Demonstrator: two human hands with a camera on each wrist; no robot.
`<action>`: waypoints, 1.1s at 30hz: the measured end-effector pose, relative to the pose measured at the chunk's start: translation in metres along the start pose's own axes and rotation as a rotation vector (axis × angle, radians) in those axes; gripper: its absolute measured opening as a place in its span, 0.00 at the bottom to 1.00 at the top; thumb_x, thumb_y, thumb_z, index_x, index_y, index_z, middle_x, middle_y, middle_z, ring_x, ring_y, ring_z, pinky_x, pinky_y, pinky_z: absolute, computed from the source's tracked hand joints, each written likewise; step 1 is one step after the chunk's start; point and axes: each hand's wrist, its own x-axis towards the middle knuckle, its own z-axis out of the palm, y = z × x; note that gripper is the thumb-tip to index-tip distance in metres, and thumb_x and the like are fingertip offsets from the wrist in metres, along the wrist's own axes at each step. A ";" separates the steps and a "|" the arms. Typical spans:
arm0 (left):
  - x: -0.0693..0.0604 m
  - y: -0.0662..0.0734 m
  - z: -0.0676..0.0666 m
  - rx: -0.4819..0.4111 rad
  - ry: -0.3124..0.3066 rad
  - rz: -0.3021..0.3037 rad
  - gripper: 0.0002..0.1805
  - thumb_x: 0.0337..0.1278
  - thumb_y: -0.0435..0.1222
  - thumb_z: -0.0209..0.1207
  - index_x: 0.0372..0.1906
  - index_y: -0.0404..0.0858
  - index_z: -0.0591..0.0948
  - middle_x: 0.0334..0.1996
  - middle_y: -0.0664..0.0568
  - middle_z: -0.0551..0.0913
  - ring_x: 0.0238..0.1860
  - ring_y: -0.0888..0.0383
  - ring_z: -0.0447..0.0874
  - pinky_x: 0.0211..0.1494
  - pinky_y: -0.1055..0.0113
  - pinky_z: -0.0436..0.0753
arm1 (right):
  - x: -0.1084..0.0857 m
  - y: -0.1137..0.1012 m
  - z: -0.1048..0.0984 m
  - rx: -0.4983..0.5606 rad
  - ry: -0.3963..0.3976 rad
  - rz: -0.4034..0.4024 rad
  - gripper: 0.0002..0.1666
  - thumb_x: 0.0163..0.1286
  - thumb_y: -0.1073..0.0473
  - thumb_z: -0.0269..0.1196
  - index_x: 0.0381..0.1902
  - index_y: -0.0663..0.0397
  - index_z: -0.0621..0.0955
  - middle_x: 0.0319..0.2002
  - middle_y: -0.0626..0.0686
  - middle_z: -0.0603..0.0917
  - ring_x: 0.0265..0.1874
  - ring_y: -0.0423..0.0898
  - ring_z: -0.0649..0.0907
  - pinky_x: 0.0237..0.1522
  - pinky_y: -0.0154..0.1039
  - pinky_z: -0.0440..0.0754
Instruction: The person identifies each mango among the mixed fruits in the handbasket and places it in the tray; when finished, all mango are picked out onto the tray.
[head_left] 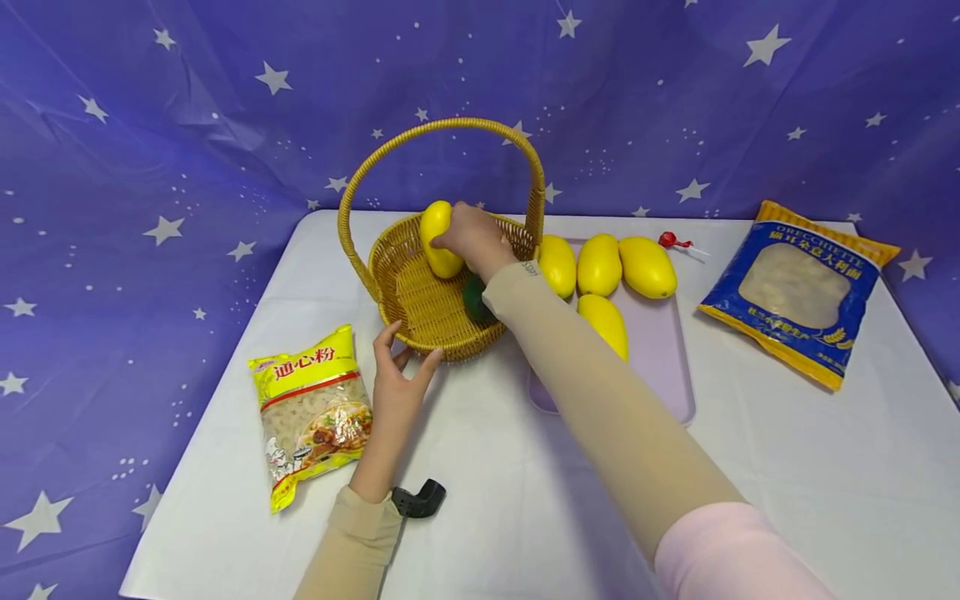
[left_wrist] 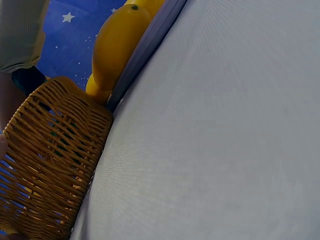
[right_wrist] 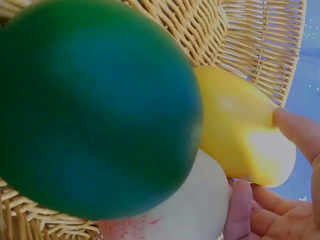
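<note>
My right hand (head_left: 476, 237) grips a yellow mango (head_left: 439, 250) inside the wicker basket (head_left: 420, 304), near its back side. In the right wrist view the thumb and fingers hold one end of the mango (right_wrist: 240, 125). Close by lie a dark green rounded thing (right_wrist: 95, 110), its kind unclear, and a whitish piece with red flecks (right_wrist: 190, 200), partly hidden. Fingers spread, my left hand (head_left: 397, 383) touches the basket's front side. In the left wrist view only its fingertips show beside the basket wall (left_wrist: 55, 160).
Several mangoes (head_left: 600, 265) lie on a lilac tray (head_left: 660, 375) right of the basket. A yellow pasta bag (head_left: 315, 417) lies at left, a blue orecchiette bag (head_left: 795, 292) at right. A red lollipop (head_left: 667, 240) sits behind the tray. The basket's tall handle (head_left: 450, 123) arches overhead.
</note>
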 end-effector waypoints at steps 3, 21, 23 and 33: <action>0.000 0.000 0.000 0.002 0.001 0.008 0.41 0.58 0.53 0.63 0.71 0.50 0.56 0.71 0.51 0.54 0.62 0.45 0.70 0.58 0.47 0.74 | -0.001 -0.001 0.003 -0.024 0.028 -0.014 0.46 0.64 0.40 0.64 0.72 0.55 0.61 0.59 0.53 0.74 0.49 0.49 0.78 0.49 0.44 0.77; -0.002 0.002 0.003 0.003 0.000 0.005 0.41 0.59 0.51 0.63 0.71 0.49 0.56 0.71 0.52 0.54 0.62 0.46 0.70 0.56 0.48 0.76 | -0.001 0.000 0.009 -0.080 0.122 -0.046 0.44 0.61 0.39 0.66 0.66 0.57 0.65 0.50 0.54 0.79 0.41 0.49 0.80 0.40 0.44 0.80; -0.001 0.002 0.003 0.002 -0.002 0.005 0.40 0.59 0.52 0.63 0.71 0.49 0.56 0.71 0.52 0.54 0.62 0.46 0.70 0.55 0.49 0.77 | -0.002 0.002 0.007 -0.041 0.118 -0.058 0.44 0.61 0.39 0.66 0.66 0.58 0.65 0.51 0.54 0.78 0.42 0.48 0.80 0.42 0.44 0.79; 0.000 0.002 0.000 0.001 -0.004 -0.004 0.41 0.58 0.53 0.63 0.71 0.50 0.56 0.72 0.53 0.53 0.63 0.46 0.69 0.55 0.48 0.77 | -0.019 0.002 -0.012 0.222 0.081 -0.141 0.44 0.62 0.42 0.67 0.69 0.53 0.64 0.57 0.53 0.75 0.50 0.47 0.78 0.48 0.42 0.79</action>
